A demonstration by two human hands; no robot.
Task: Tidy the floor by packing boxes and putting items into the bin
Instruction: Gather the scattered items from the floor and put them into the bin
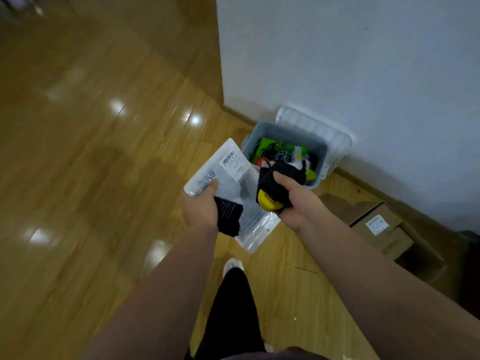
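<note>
A grey plastic bin [270, 132] stands on the wooden floor against the white wall, holding green, yellow and red items and tangled cables. Its white lid [327, 131] leans behind it against the wall. My left hand [201, 207] grips a clear plastic bag [233, 167] with printed labels, together with a black ribbed cloth piece [228, 216]. My right hand [293, 201] is closed around a bundle of black ribbed fabric with a yellow part [267, 202]. Both hands are held just in front of the bin, above the floor.
A brown cardboard box [376, 227] with a white label lies on the floor to the right, by the wall's skirting. A dark object [471, 245] sits at the far right edge. My leg and white shoe [233, 265] are below the hands. Wooden floor [78, 152] spreads to the left.
</note>
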